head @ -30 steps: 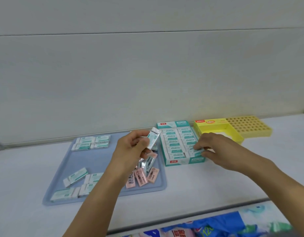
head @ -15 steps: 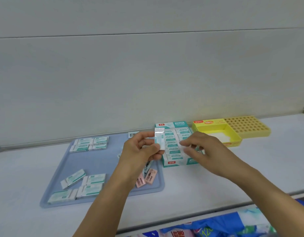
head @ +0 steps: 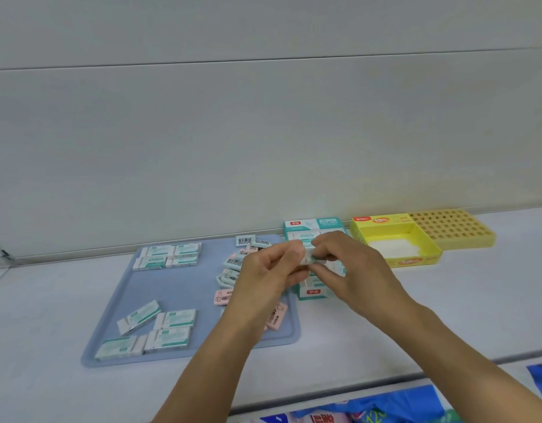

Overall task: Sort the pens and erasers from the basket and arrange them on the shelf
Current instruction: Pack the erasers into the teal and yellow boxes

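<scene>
Both hands now pinch one eraser [head: 307, 260]: right hand [head: 349, 267] has joined left hand [head: 269, 270] (a handover, probably), bound for the teal box [head: 312, 224].

Both hands meet in front, fingers pinching one small eraser between them.

The left hand [head: 268, 268] comes up from the lower left, forearm bare, its fingers [head: 289, 250] curled and thumb pressing the eraser [head: 309, 257] at its left end. The right hand [head: 353, 270] reaches in from the lower right, knuckles up, its fingertips closed on the right end.
</scene>
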A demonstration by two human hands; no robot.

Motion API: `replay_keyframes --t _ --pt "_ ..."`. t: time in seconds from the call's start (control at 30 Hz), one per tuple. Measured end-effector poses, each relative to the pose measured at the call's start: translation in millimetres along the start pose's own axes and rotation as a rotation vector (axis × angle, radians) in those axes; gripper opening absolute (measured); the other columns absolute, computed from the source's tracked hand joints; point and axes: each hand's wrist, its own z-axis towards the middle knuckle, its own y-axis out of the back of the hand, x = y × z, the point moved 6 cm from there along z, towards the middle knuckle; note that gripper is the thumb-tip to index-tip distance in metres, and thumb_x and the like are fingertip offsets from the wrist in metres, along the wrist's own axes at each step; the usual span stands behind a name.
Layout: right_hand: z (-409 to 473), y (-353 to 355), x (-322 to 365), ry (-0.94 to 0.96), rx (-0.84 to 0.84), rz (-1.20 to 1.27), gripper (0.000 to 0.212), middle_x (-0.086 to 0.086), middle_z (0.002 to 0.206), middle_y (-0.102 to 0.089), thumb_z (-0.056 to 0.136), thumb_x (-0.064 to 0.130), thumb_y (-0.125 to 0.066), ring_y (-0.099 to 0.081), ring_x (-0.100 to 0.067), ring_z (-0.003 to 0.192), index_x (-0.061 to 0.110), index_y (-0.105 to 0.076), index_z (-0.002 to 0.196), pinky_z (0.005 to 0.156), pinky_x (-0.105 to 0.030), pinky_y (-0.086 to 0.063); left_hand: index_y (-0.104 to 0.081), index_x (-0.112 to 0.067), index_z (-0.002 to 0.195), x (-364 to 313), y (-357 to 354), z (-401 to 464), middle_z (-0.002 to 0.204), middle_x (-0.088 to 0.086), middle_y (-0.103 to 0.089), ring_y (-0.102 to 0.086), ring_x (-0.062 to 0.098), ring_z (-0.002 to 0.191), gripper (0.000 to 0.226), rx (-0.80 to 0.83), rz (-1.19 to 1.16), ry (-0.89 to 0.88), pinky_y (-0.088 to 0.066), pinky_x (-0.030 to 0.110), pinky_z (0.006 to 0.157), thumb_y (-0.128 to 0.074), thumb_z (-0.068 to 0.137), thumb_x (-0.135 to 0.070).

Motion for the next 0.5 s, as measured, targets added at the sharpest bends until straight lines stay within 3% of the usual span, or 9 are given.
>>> replay_keyframes --t 0.17,0.33,0.4,0.47,0.5 --pt "0 2 -9 -0.035 0.019 0.070 0.024 0.003 0.102 -0.063 0.079 0.011 -0.077 -0.059 -0.015 0.082 0.012 -0.063 0.099 0.073 -0.035 -0.055 -0.065 -0.008 0.119 6 6 4 0.104 0.006 -0.075 -0.072 0.021 0.097 0.026 -0.051 -0.122 0.072 -0.058 0.026 0.079 -0.054 0.096 -0.003" --pt "6 0 -18 -0.005 0.124 0.070 0.026 0.001 0.104 -0.065 0.080 0.008 -0.076 -0.058 -0.018 0.092 0.013 -0.068 0.104 0.082 -0.030 -0.052 -0.061 -0.020 0.119 4 0 9 0.108 0.005 -0.073 -0.070 0.018 0.100 0.029 -0.029 -0.096 0.054 -0.058 0.027 0.082 -0.047 0.100 -0.005" --pt "9 2 -29 -0.070 0.105 0.022 0.024 0.003 0.100 -0.065 0.080 0.011 -0.076 -0.057 -0.016 0.090 0.016 -0.067 0.101 0.080 -0.033 -0.052 -0.058 -0.023 0.127 5 3 12 0.119 0.000 -0.069 -0.067 0.011 0.104 0.030 -0.053 0.188 0.010 -0.055 0.025 0.089 -0.047 0.101 -0.014" --pt "14 2 -45 -0.167 0.102 -0.044 0.020 0.008 0.094 -0.062 0.080 0.016 -0.076 -0.054 -0.011 0.085 0.022 -0.063 0.095 0.076 -0.033 -0.049 -0.054 -0.026 0.133 5 2 14 0.129 -0.007 -0.061 -0.061 0.004 0.108 0.034 -0.028 0.696 -0.091 -0.050 0.022 0.092 -0.048 0.100 -0.027" --pt "16 0 -52 -0.214 0.121 -0.083 0.021 0.010 0.092 -0.060 0.080 0.018 -0.075 -0.053 -0.010 0.083 0.026 -0.059 0.092 0.074 -0.031 -0.047 -0.053 -0.027 0.133 5 -1 14 0.132 -0.009 -0.058 -0.056 0.006 0.113 0.035 0.002 0.982 -0.158 -0.046 0.027 0.099 -0.048 0.099 -0.033"
